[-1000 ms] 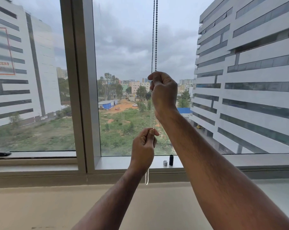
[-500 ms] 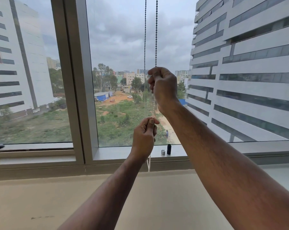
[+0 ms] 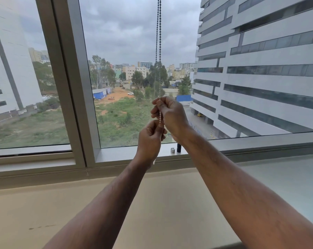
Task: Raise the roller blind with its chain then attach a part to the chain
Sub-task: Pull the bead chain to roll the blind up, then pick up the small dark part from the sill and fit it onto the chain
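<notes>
Right hand (image 3: pixel 172 115) dropped twd left hand (image 3: pixel 149 139), both pinching chain (image 3: pixel 158 42)

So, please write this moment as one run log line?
stage: handling chain | left hand: pinching bead chain | right hand: gripping chain above | two small parts: on sill, untouched | blind: out of view

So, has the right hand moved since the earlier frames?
Yes. The right hand has dropped down the chain, closer to the small black cylinder on the sill.

Both forearms raised forward; right hand (image 3: pixel 172 115) above left hand (image 3: pixel 150 139), each grip pinched closed, nearly touching
</notes>
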{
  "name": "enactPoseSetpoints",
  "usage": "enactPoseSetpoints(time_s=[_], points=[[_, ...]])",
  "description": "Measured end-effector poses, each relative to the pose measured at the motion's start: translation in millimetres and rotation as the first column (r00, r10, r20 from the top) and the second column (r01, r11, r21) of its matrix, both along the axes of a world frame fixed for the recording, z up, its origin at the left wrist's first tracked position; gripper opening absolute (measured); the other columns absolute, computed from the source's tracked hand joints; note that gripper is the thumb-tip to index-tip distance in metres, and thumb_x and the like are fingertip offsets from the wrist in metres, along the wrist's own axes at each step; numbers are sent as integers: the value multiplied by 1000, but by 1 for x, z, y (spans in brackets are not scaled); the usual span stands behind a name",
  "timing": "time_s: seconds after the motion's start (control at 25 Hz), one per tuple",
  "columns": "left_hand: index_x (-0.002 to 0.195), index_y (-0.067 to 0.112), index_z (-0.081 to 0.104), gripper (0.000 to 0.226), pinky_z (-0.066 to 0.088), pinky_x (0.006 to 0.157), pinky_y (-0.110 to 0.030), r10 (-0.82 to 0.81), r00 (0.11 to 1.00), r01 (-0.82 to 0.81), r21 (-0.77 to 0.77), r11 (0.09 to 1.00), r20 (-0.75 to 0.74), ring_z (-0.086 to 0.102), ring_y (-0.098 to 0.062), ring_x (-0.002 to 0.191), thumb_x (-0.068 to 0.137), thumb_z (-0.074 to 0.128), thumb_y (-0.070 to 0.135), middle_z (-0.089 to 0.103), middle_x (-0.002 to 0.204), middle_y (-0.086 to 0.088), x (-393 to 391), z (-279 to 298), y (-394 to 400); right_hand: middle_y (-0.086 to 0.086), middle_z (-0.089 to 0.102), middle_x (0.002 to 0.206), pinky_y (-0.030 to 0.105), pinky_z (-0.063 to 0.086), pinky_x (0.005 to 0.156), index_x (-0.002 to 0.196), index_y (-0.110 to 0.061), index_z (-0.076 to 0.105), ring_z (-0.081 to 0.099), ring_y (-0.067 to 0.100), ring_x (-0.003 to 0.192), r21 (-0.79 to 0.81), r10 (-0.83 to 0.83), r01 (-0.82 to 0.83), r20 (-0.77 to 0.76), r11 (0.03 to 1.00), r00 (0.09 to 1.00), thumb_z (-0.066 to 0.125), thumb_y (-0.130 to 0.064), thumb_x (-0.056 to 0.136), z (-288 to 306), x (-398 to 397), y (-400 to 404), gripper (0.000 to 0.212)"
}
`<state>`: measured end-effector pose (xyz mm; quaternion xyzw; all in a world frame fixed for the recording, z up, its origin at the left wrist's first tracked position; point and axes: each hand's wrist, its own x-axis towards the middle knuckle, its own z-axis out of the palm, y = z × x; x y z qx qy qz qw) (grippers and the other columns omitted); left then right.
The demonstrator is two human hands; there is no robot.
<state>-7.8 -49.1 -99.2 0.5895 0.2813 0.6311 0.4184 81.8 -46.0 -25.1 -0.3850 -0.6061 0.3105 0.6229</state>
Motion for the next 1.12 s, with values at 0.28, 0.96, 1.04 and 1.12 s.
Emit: enactPoseSetpoints(time_s=[0.28, 0.96, 1.04, 1.12], points=[[119, 18, 63, 18, 51, 91, -28, 193, 976, -197, -37, 980, -97, 64, -17, 108, 102, 59, 24, 69, 115, -6, 4, -58, 14, 8, 76, 117, 28, 54, 99, 125, -6, 67, 70, 18, 114, -92, 3, 0, 32, 996, 999, 49, -22, 107, -60, 21, 8, 30], [143, 7, 50, 46, 42, 113, -41, 89, 739, -275, -179, 945, -668, 52, -28, 136, 99, 58, 21, 56, 143, -13, 112, -161, 134, 5, 67, 133, 34, 46, 99, 135, -14, 62, 60, 25, 124, -138, -307, 474, 600, 870, 738, 58, -14, 98, -215, 132, 124, 37], [143, 6, 49, 47, 40, 112, -38, 124, 704, -319, -156, 935, -699, 50, -28, 136, 100, 58, 22, 55, 142, -12, 118, -164, 157, 6, 66, 133, 35, 45, 101, 135, -14, 61, 59, 26, 125, -151, -292, 467, 606, 871, 740, 60, -12, 96, -220, 140, 143, 39], [143, 6, 49, 46, 39, 110, -37, 165, 666, -355, -114, 928, -728, 49, -29, 134, 100, 57, 19, 56, 140, -13, 121, -166, 175, 6, 64, 133, 35, 44, 102, 135, -14, 60, 58, 27, 126, -169, -284, 460, 591, 872, 755, 62, -10, 94, -224, 146, 157, 41]])
